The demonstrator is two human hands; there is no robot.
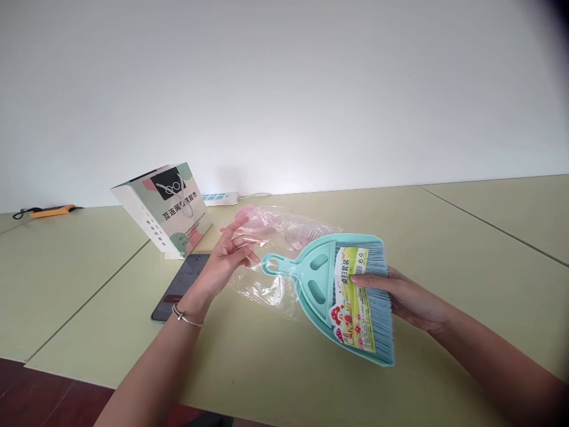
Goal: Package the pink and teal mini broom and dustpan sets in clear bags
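Currently, the right hand's grip (406, 295) is holding a flared turquoise plastic dustpan (317, 277) and blue-bristled brush (379, 299) over the pale-green desk (466, 255), near right. Whether the left hand's grip (226, 256) is pinching crumpled clear plastic film (267, 292), I cannot tell; tugged carelessly, it could be snagging the handle (287, 265).

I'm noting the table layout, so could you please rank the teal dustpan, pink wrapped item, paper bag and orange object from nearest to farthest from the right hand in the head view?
From the right hand:
1. Teal dustpan: in its grip.
2. Pink wrapped item: left, farther back.
3. Paper bag: left of that.
4. Orange object: far left, near the wall.
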